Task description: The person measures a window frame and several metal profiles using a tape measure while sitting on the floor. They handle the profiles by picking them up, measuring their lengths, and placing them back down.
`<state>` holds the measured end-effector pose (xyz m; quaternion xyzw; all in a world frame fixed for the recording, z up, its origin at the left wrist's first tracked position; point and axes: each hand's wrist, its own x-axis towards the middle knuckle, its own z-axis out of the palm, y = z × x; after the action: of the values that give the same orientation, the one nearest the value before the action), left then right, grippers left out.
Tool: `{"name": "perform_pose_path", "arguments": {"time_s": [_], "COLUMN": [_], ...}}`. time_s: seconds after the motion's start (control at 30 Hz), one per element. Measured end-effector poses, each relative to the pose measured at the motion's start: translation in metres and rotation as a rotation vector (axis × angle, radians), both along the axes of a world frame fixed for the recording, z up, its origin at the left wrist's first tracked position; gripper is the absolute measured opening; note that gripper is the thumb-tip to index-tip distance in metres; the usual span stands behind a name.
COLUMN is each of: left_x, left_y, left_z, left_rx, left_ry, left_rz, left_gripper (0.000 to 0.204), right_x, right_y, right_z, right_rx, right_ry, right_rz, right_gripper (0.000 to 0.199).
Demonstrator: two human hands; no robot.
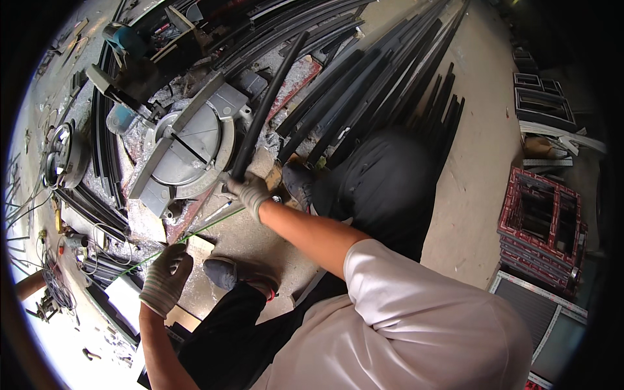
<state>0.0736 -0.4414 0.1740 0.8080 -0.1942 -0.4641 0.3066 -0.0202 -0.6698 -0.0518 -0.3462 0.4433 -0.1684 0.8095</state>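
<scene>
Black bar [266, 108], right hand [251, 194] apparently round it, left hand [166, 278] half-open

Bar [271, 106] between saw [185, 146] and profiles [374, 94]

Black bar [268, 107]: lower end hidden by right hand [250, 193]; knee [393, 162] blurred.

Right arm [312, 237] outstretched, right hand [248, 194] in a grip, left hand [164, 281] loosely curled
</scene>
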Motion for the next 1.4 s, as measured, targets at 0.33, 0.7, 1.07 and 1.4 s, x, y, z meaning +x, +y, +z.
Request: {"name": "perform_pose_path", "arguments": {"time_s": [0.33,0.7,1.07,1.4], "left_x": [0.000,0.002,0.017,0.017], "left_y": [-0.018,-0.024,-0.026,-0.017], "left_z": [0.011,0.013,0.027,0.014], "left_rx": [0.044,0.044,0.039,-0.207], "left_ry": [0.033,-0.002,-0.019,-0.348], "left_rz": [-0.024,-0.044,-0.067,0.075], "left_gripper": [0.044,0.034,0.044,0.054], "right_x": [0.009,0.041,0.048,0.011], "right_y": [-0.123,-0.150,-0.088,0.122], "right_z": [-0.088,-0.092,-0.008,0.112], "right_rx": [-0.155,-0.083,0.096,-0.091], "right_ry": [0.423,0.482,0.090,-0.060], "right_rz": [-0.089,-0.041,-0.108,0.441], "right_gripper": [0.015,0.017,0.018,0.034]}}
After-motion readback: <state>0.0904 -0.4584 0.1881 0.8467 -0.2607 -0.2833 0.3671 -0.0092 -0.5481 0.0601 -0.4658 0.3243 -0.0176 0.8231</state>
